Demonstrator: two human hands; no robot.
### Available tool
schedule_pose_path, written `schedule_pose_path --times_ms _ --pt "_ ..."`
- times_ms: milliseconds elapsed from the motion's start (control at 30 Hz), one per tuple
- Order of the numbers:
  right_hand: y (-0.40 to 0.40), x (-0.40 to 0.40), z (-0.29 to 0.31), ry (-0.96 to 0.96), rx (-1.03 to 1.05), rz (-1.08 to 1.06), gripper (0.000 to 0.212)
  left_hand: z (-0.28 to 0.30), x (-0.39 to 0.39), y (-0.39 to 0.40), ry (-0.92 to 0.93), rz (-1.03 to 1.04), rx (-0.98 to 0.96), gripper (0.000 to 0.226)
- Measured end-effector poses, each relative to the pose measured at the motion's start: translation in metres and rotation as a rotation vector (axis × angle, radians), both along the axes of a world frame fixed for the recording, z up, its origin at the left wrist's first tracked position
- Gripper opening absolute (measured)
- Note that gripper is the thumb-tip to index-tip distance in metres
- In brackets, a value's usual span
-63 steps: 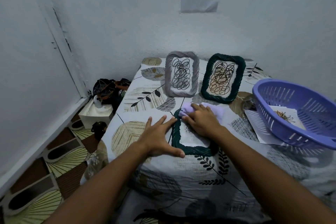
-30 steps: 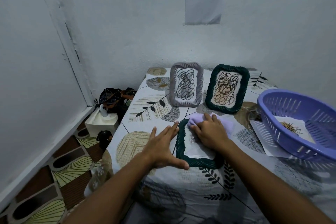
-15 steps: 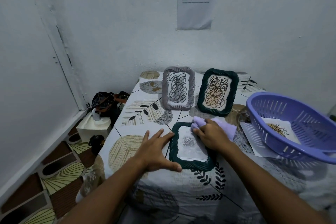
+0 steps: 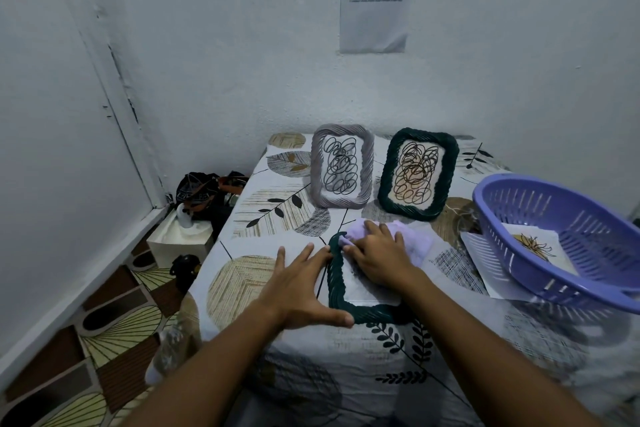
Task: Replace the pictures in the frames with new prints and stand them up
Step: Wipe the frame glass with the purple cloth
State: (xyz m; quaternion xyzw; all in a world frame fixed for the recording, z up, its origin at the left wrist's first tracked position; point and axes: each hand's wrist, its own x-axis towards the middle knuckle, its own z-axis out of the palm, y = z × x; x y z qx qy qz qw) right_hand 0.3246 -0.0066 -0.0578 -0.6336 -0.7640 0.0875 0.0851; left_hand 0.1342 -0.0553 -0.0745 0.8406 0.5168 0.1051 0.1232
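A dark green woven frame (image 4: 335, 291) lies flat on the table near its front edge, glass up. My left hand (image 4: 298, 291) rests flat beside it, fingers spread, thumb against the frame's lower left corner. My right hand (image 4: 379, 258) presses a lilac cloth (image 4: 414, 243) onto the upper part of the glass and hides the print there. Behind, a grey woven frame (image 4: 343, 166) and a second dark green frame (image 4: 417, 174) stand upright, each with a scribble print.
A purple plastic basket (image 4: 554, 229) sits tilted at the right with a print (image 4: 536, 248) inside and a white sheet (image 4: 485, 274) under it. White walls close the back and left. A tissue box (image 4: 181, 239) and dark bags (image 4: 204, 191) are on the floor at the left.
My right hand with the cloth has slid back and forth over the flat frame's glass, now covering the small print seen half a second ago. My left hand stayed put. The camera tilted up.
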Motion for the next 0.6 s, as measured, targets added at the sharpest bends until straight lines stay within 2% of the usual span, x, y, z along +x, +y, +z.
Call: schedule_pose_path --times_ms 433,600 --pt "-0.003 -0.010 0.007 -0.058 0.046 -0.048 0.044 0.006 -0.004 0.003 -0.015 -0.011 -0.098 0.125" --pt "-0.001 -0.005 0.008 -0.103 0.008 0.036 0.046 0.007 -0.005 0.004 -0.052 0.001 -0.113 0.128"
